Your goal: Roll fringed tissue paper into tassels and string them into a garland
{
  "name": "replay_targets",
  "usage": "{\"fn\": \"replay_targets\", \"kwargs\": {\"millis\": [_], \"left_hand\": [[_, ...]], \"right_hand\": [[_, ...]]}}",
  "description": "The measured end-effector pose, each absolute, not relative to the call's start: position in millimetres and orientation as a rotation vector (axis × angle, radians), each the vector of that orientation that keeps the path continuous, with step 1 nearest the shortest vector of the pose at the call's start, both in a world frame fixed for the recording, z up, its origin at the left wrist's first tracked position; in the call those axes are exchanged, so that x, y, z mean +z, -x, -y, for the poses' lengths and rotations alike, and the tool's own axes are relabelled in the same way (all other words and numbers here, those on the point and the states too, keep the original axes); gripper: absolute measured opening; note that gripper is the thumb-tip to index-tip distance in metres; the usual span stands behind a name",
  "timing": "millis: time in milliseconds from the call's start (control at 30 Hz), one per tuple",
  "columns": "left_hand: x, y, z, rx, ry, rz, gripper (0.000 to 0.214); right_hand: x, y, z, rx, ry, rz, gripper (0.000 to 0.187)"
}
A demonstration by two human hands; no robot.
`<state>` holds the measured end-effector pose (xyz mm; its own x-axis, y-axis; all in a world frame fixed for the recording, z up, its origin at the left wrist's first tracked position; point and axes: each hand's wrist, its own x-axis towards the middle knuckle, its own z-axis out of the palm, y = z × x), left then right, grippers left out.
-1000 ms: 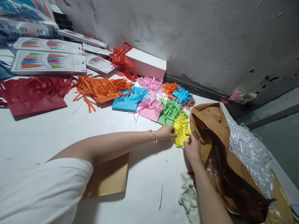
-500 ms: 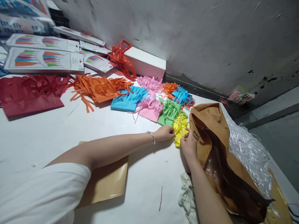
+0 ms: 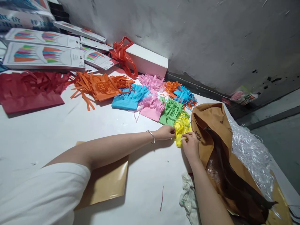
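A yellow fringed paper bundle [image 3: 182,122] lies at the right end of a row of coloured ones. My left hand [image 3: 167,132], a bangle on its wrist, is closed with its fingertips pinching the bundle's left edge. From the right, my right hand [image 3: 191,144] grips a pale yellow strip at the bundle's lower edge between thumb and fingers. Touching the yellow paper is a green fringed bundle [image 3: 171,113], and beside that lies a pink one [image 3: 152,107]. A brown bag [image 3: 209,115], open and crumpled, stands close by my right hand.
Blue [image 3: 126,101], orange [image 3: 102,87] and dark red [image 3: 30,93] fringed papers continue leftward. Behind them are flat printed boxes [image 3: 47,56], a red plastic bag [image 3: 122,56] and a white box [image 3: 147,61] by the wall. Brown paper [image 3: 110,181] lies under my left arm; clear shredded plastic [image 3: 250,156] is at right.
My right hand's fingers have shifted slightly on the yellow paper. The left hand stays at its edge. The view has moved a little.
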<state>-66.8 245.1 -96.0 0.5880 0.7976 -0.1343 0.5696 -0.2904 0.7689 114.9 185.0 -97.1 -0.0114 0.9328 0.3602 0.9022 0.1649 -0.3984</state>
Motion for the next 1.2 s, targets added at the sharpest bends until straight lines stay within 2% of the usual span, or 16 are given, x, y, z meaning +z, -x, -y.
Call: {"fn": "replay_targets", "kwargs": {"millis": [200, 433, 1200], "left_hand": [[-98, 67, -247, 0.353, -1.992, -1.09, 0.027], [-97, 70, -247, 0.358, -1.965, -1.099, 0.027], [-99, 70, -246, 0.388, -1.95, -1.085, 0.027]], "right_hand": [[-105, -103, -196, 0.142, 1.763, 1.935, 0.022], [-113, -110, -206, 0.251, 1.821, 1.878, 0.029], [-120, -113, -209, 0.372, 1.818, 1.814, 0.031]]}}
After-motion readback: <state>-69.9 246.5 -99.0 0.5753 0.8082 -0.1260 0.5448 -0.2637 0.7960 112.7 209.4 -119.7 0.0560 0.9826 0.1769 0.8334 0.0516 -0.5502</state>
